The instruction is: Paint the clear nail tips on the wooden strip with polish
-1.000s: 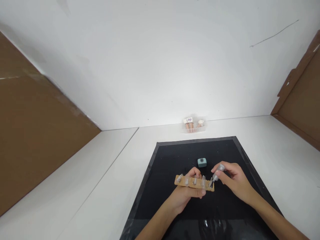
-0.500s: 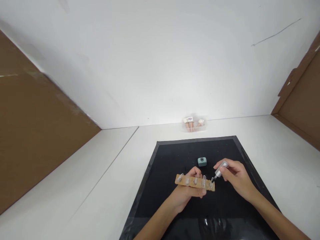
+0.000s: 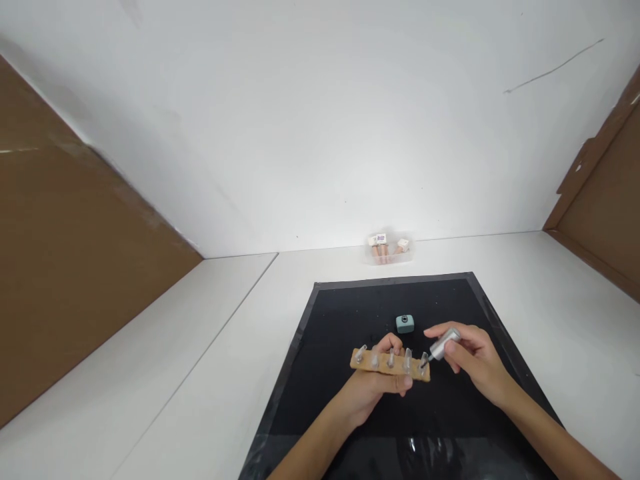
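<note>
Our left hand (image 3: 371,387) grips the tan strip (image 3: 383,362) above the black mat (image 3: 350,313); our right hand (image 3: 474,359) pinches a silver-handled brush (image 3: 443,345) at its end. We judge the strip light and stiff (its clear tips (image 3: 408,361) look fragile), best held by its edges.

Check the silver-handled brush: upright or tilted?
Tilted. Gripped by the right hand, the brush slopes down-left from its handle to a dark tip at the tan strip's right end.

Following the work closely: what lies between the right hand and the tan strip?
A silver-handled brush, held in the right hand, points at the tan strip, in the head view.
</note>
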`<state>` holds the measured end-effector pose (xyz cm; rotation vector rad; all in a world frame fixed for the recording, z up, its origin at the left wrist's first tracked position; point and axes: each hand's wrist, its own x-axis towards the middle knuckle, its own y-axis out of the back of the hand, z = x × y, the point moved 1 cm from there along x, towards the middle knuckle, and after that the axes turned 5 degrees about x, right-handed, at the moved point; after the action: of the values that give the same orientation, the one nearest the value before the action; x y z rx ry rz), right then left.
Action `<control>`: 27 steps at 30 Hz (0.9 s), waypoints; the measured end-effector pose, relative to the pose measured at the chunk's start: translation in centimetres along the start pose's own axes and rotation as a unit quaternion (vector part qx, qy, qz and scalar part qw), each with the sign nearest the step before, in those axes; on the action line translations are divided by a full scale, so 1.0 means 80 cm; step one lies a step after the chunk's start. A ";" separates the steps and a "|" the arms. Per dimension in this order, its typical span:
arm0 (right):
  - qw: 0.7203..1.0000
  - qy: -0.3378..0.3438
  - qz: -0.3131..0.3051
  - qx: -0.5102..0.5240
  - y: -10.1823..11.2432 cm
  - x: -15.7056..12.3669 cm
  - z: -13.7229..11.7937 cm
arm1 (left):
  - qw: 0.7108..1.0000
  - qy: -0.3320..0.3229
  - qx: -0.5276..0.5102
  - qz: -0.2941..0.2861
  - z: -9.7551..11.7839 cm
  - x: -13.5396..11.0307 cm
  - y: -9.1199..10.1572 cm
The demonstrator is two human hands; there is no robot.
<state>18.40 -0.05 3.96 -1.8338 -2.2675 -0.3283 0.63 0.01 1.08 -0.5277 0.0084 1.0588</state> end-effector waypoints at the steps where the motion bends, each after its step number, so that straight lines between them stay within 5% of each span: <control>1: 1.000 0.002 -0.011 0.009 0.000 0.000 0.000 | 1.000 -0.001 -0.001 0.000 0.001 0.000 0.000; 27: 0.999 0.033 -0.040 -0.014 -0.001 0.001 -0.002 | 1.000 -0.005 -0.004 0.002 0.000 0.001 0.001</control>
<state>18.27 -0.03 4.13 -1.7214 -2.3070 -0.4309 0.58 0.12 1.05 -0.5299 -0.0033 1.0655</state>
